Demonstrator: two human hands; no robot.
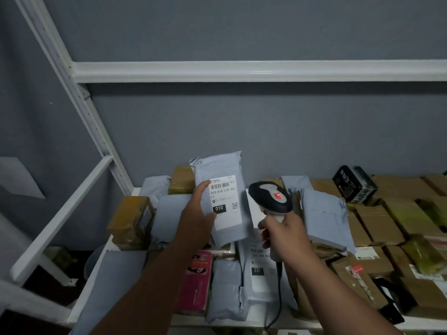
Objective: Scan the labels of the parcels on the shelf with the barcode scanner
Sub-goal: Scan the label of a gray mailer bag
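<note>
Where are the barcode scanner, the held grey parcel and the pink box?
barcode scanner (271, 197), head view, on its dark head.
grey parcel (219, 165), head view, on the bare bag above the label.
pink box (194, 286), head view, on its pink face.

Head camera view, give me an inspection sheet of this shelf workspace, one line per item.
Surface: white shelf, crowded with parcels.
Job's things: grey mailer held upright, its label reading 010 facing the camera; barcode scanner right of it, not touching.
Clutter: cardboard boxes, a black box, a pink package, a flat mailer marked 231.
Grippers: left hand grips the grey mailer; right hand grips the scanner handle.
Cables: scanner cord hangs toward the shelf front.
Surroundings: grey wall, white rack frame.
</note>
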